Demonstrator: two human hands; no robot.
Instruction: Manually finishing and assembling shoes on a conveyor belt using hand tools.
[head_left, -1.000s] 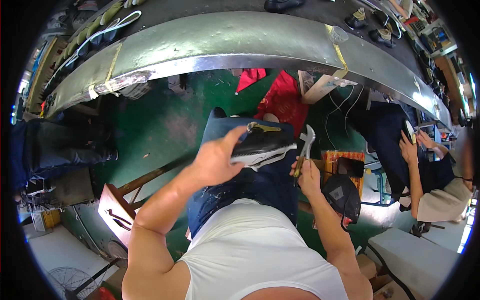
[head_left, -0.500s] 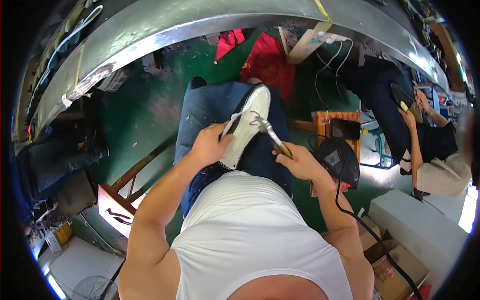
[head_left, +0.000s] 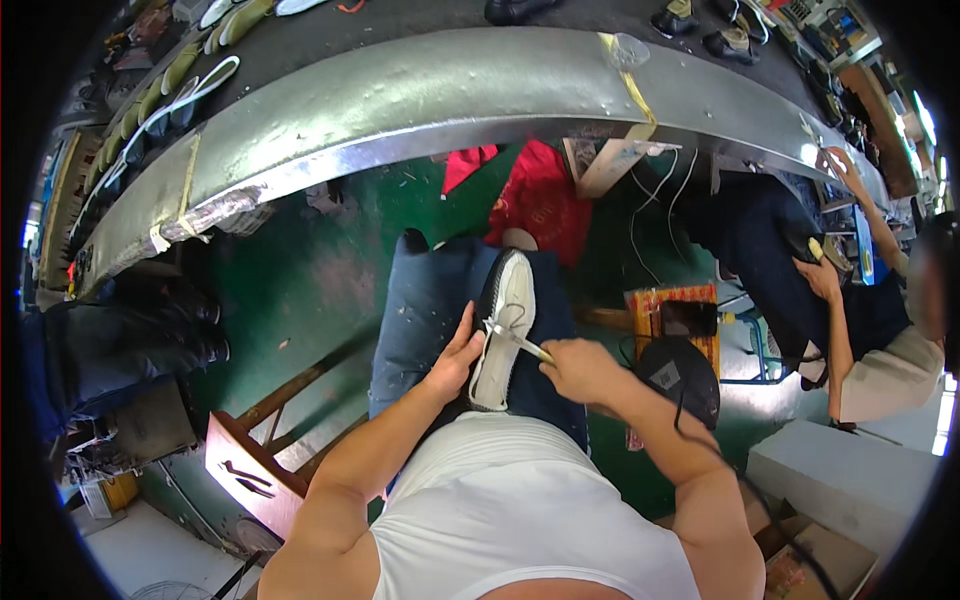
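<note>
Long curved grey metal workbench (head_left: 420,110), bowed across the upper field, dark shoes and pale soles lying on its far surface. Green painted floor (head_left: 300,270) beneath it, with a red cloth bundle (head_left: 540,200) lying past the knees. Person's lap in blue denim trousers (head_left: 420,320), seated; the work rests here. Second person (head_left: 870,320) seated at far right, hands busy on a separate dark item. Brown wooden stool frame (head_left: 250,460) at lower left. Black rounded device with trailing cable (head_left: 680,375) just beside the right thigh. White shoe sole-up with dark upper (head_left: 505,335), lying lengthwise on the lap, toe pointing away. Left hand (head_left: 455,360) cupped against the shoe's left edge, thumb pressing the sole, steadying it. Right hand (head_left: 580,368) closed in a fist about a slim metal hand tool with yellowish handle (head_left: 520,341), its tip touching the sole at mid-length. Step judged: working the sole surface; next calls for firm bracing and controlled tool strokes.
</note>
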